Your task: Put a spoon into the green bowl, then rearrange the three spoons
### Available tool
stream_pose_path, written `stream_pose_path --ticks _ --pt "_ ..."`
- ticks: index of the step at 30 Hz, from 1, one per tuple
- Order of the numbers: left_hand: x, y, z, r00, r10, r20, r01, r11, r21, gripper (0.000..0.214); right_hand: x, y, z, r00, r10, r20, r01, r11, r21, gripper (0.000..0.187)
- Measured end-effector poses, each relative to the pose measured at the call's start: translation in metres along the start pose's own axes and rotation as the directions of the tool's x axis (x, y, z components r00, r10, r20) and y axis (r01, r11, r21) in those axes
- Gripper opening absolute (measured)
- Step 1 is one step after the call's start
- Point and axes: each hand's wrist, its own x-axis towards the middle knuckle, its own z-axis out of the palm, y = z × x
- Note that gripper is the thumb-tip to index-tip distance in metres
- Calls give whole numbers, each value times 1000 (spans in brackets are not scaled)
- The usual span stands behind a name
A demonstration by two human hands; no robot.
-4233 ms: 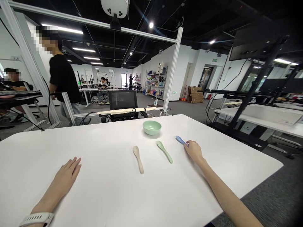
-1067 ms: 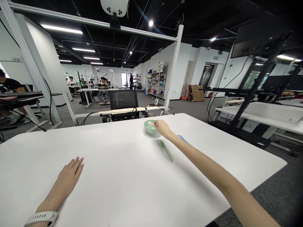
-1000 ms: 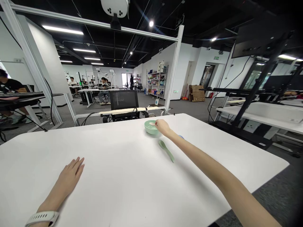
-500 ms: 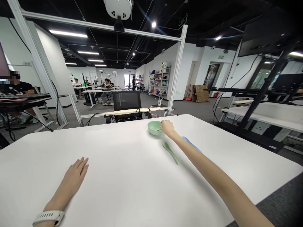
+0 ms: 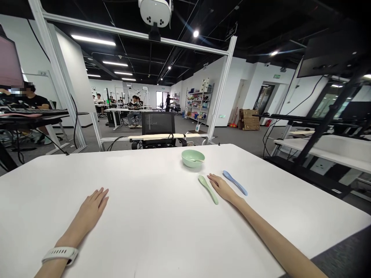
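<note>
A green bowl [image 5: 188, 161] stands upright near the far edge of the white table [image 5: 145, 231]. In it lies a pale spoon [image 5: 198, 160], its handle reaching the right rim. My right hand [image 5: 221, 186] rests between a green spoon [image 5: 209, 190] on its left and a blue spoon [image 5: 235, 182] on its right, fingers stretched out and holding nothing. Well to the left, my left hand [image 5: 92, 210] lies flat on the tabletop with its fingers apart, wearing a light watch band at the wrist. Nothing is in it.
Beyond the table is a metal frame [image 5: 220, 92] with a white device [image 5: 155, 13] on its top bar. A black chair [image 5: 158, 124] stands behind the far edge. A dark stand [image 5: 315, 119] is at the right. Several people sit at desks in the background.
My right hand has left the bowl's right rim and come back toward me, down between the two spoons, its fingers now extended. The left hand stays flat. The view has shifted slightly.
</note>
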Motion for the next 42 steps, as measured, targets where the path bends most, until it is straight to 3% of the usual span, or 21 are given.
stream_pose_path --ticks 14,18,21,26,31,38,42 --pt "3 1 -6 999 -11 42 10 1000 25 71 6 2 0 997 25 -78 -21 999 46 47" --pt "2 0 -2 1000 -15 20 15 1000 15 71 31 -5 -18 966 87 -245 -84 996 23 46" --pt "2 0 -1 1000 -17 26 17 1000 12 74 63 -25 -40 957 56 -285 -65 998 -22 42" --pt "2 1 -3 999 -21 44 20 1000 19 73 120 -69 -63 992 80 -95 -102 962 -253 42" --pt "2 6 -10 997 -27 70 26 1000 14 71 156 -89 -55 977 209 45 -179 915 -362 31" --pt "-1 12 -16 998 -24 57 24 1000 -6 68 172 -92 -43 954 263 143 -200 915 -350 16" --pt "-1 12 -16 999 -22 49 23 1000 -3 66 169 -96 -48 964 249 91 -209 925 -317 30"
